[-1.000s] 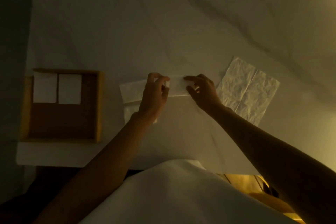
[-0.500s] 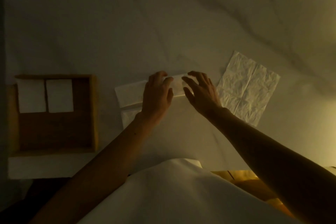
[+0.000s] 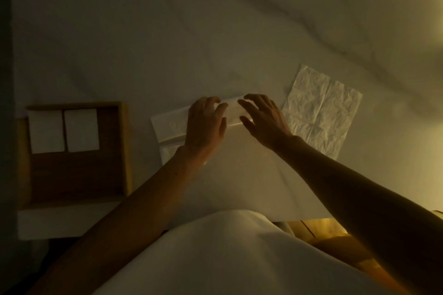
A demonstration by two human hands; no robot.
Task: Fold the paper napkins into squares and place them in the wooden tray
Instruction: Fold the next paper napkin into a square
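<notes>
A white paper napkin, folded over into a long strip, lies on the pale table in front of me. My left hand rests flat on its middle with the fingers spread. My right hand hovers or presses at the strip's right end, fingers apart. A second napkin, unfolded and creased, lies flat just right of my right hand. The wooden tray stands at the left and holds two folded white squares side by side along its far edge.
The table is pale marble with dark veins, dimly lit. Its near edge runs just in front of my white-clad torso. A yellowish wooden seat shows below the table at the right.
Both hands have let go of their pinch on the napkin's folded edge and now lie open and flat on the strip. The view has shifted slightly to the right.
</notes>
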